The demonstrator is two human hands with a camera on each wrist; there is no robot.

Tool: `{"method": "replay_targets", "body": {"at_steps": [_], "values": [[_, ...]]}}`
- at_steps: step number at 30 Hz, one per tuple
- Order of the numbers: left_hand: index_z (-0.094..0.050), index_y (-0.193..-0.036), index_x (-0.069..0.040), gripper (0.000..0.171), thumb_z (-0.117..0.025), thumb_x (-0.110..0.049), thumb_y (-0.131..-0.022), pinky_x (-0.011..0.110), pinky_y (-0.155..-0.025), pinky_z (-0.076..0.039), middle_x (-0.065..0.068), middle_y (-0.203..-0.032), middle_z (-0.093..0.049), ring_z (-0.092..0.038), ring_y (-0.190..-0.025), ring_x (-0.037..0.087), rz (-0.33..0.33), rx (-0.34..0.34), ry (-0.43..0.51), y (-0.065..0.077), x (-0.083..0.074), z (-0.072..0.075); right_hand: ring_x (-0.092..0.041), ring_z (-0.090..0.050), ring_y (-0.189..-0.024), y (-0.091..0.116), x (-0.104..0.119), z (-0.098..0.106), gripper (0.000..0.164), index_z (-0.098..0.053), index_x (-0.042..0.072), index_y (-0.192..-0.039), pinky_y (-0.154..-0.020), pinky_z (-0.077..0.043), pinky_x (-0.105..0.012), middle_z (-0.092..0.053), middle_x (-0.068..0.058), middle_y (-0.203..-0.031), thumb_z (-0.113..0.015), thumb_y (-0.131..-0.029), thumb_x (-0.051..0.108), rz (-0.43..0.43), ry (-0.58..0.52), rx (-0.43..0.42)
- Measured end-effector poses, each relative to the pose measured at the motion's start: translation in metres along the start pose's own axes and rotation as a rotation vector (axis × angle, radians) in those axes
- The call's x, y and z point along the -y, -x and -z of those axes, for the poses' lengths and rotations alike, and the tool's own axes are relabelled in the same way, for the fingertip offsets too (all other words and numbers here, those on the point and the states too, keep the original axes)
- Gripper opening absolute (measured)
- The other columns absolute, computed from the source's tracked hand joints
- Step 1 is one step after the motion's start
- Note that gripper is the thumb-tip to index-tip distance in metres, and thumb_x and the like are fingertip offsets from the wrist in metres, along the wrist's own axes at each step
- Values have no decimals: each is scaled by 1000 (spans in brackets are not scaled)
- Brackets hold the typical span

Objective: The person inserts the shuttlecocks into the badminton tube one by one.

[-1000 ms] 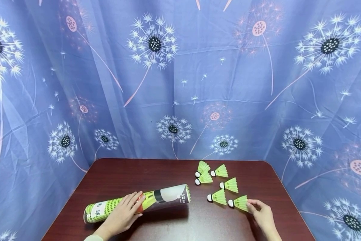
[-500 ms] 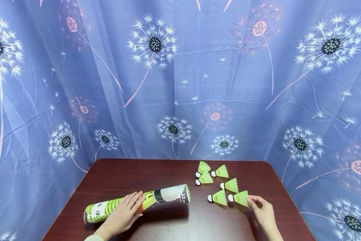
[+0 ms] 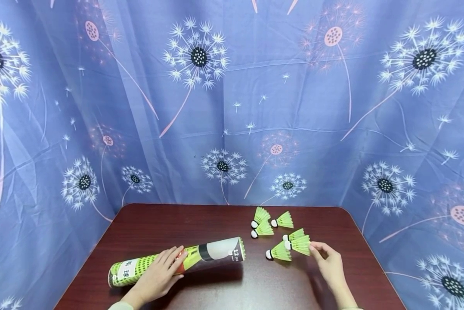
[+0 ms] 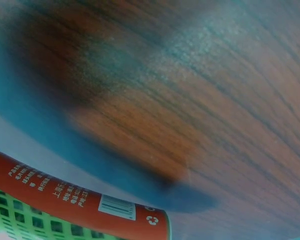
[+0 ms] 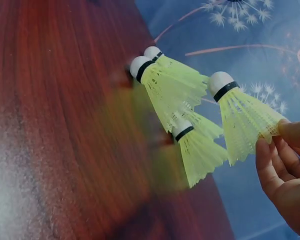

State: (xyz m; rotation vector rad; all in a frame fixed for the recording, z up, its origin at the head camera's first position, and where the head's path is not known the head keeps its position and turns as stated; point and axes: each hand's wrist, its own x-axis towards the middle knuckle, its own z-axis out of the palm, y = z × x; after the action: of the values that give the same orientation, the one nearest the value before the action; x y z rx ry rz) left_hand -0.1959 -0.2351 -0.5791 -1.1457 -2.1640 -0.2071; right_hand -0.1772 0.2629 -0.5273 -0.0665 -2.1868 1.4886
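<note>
Between thumb and fingers, my right hand (image 3: 330, 262) pinches a yellow-green shuttlecock (image 3: 301, 245) by its skirt rim, the white cork pointing left. In the head view this shuttlecock overlaps another shuttlecock (image 3: 297, 234) behind it; the right wrist view shows the pinched shuttlecock (image 5: 247, 120) above the table with others beyond. Another shuttlecock (image 3: 281, 251) lies just left of it. My left hand (image 3: 158, 272) grips the middle of a long shuttlecock tube (image 3: 220, 252) lying slantwise, its right end showing yellow-green skirt edges. Only the tube's red and green printing (image 4: 80, 200) shows in the left wrist view.
Farther back on the dark red table (image 3: 170, 224) lie a lone shuttlecock (image 3: 284, 220) and two touching ones, the rear shuttlecock (image 3: 261, 214) and the front shuttlecock (image 3: 264, 229). A blue dandelion-print curtain (image 3: 232, 112) encloses the table's back and sides.
My right hand has lifted the pinched shuttlecock and moved it leftward and away from me, over the neighbouring one. My left hand and the tube have stayed in place.
</note>
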Motion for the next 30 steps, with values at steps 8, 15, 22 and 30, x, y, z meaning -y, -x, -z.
{"method": "replay_targets", "body": {"at_steps": [8, 15, 22, 30], "values": [[-49, -139, 0, 55, -44, -40, -100, 48, -93, -42, 19, -142, -47, -56, -113, 40, 1, 3, 1, -1, 0, 0, -4, -62, -66, -7, -3, -12, 9, -68, -12, -93, -60, -49, -13, -68, -19, -80, -66, -85, -7, 52, -61, -2], [-49, -138, 1, 55, -44, -39, -100, 47, -94, -40, 19, -141, -47, -57, -112, 40, -1, -2, -1, -3, 0, 1, -7, -63, -64, -7, -3, -28, 12, -68, -9, -96, -58, -52, -19, -69, -13, -79, -67, -87, -1, -21, -160, 43], [-49, -138, 1, 55, -44, -39, -100, 47, -93, -40, 19, -141, -48, -57, -112, 40, 0, -6, 1, -3, -1, 1, -7, -62, -63, 4, 7, -54, 11, -68, -11, -94, -58, -54, -23, -68, -18, -79, -66, -85, -6, 27, -187, 121], [-50, -137, 2, 56, -53, -37, -96, 49, -91, -43, 20, -140, -48, -57, -111, 41, -5, -2, 4, -4, -2, 0, -7, -60, -62, 20, 40, -76, 7, -67, -12, -88, -56, -55, -26, -65, -24, -78, -64, -82, -14, 86, -209, 166]]}}
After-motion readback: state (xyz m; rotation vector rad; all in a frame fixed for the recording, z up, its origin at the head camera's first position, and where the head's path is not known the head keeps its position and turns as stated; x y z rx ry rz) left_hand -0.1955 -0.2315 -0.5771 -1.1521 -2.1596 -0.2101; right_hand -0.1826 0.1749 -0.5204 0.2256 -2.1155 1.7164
